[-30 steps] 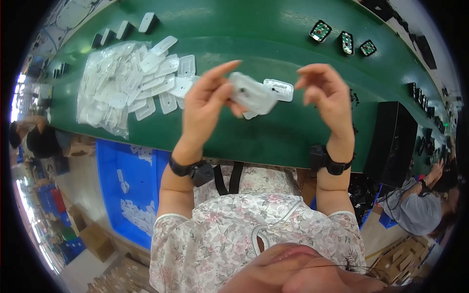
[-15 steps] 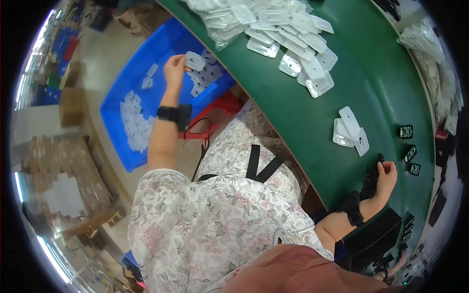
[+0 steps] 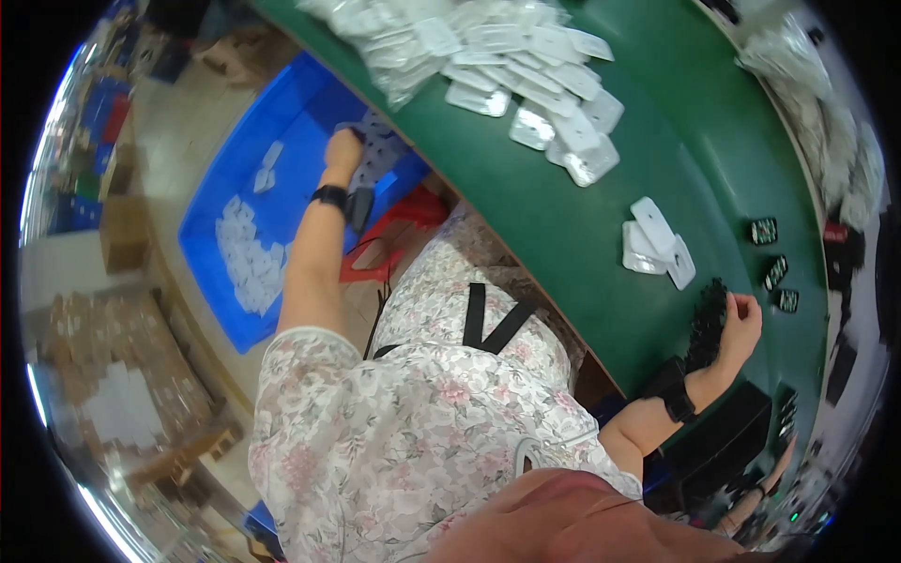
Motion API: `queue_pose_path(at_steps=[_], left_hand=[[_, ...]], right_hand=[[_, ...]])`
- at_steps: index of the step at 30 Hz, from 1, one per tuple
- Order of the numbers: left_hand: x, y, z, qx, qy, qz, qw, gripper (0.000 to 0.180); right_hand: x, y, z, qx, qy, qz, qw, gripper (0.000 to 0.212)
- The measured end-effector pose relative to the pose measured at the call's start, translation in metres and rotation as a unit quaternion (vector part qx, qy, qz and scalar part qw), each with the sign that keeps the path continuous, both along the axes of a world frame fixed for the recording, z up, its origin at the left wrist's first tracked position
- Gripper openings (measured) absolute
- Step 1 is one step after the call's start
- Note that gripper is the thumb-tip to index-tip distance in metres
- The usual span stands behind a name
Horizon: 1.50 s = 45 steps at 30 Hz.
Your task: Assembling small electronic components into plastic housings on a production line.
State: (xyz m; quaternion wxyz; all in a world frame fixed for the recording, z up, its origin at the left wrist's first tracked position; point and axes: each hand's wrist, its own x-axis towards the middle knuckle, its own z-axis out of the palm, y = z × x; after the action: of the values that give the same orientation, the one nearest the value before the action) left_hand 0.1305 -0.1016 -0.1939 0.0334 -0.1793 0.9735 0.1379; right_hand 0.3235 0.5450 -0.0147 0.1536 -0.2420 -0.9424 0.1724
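Note:
My left hand [image 3: 344, 155] reaches down over the blue bin [image 3: 211, 202], fingers curled. The edge of a white plastic plate [image 3: 349, 126] shows at its fingertips, mostly hidden by the hand. More white plates [image 3: 246, 258] lie inside the bin in separate clusters. On the green table, my right hand [image 3: 741, 328] is closed in a pinch beside a pile of small black parts [image 3: 707, 328]. Whatever its fingertips hold, if anything, is too small to make out. Just beyond that hand lie a few white plates [image 3: 652, 225], overlapping one another.
A large heap of bagged white plates [image 3: 526, 66] covers the far part of the green table [image 3: 554, 225]. Small dark circuit-board pieces [image 3: 764, 231] sit along the right. A black box [image 3: 723, 441] stands near my right forearm. A red stool [image 3: 418, 211] is beneath the bin.
My left hand, with the white plate, has lowered into the bin, and the plate is now mostly hidden. My right hand stays beside the black pile, its fingers still pinched.

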Motion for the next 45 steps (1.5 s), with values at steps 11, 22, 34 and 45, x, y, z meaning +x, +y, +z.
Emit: queue_pose_path(at_steps=[11, 22, 34, 45], left_hand=[[0.033, 0.189, 0.214, 0.191, 0.445, -0.264, 0.834, 0.015], [-0.048, 0.287, 0.180, -0.026, 0.254, -0.557, 0.790, 0.037], [-0.069, 0.299, 0.216, -0.085, 0.121, -0.606, 0.782, 0.046], [-0.029, 0.320, 0.237, -0.031, 0.239, -0.512, 0.824, 0.025]], right_hand=[[-0.007, -0.042, 0.030, -0.061, -0.041, -0.103, 0.992, 0.020], [-0.011, -0.066, 0.028, -0.220, 0.112, -0.065, 0.967, 0.004], [-0.016, -0.083, 0.036, -0.132, 0.207, -0.059, 0.968, 0.010], [-0.019, -0.094, 0.033, -0.370, 0.279, 0.009, 0.886, 0.011]])
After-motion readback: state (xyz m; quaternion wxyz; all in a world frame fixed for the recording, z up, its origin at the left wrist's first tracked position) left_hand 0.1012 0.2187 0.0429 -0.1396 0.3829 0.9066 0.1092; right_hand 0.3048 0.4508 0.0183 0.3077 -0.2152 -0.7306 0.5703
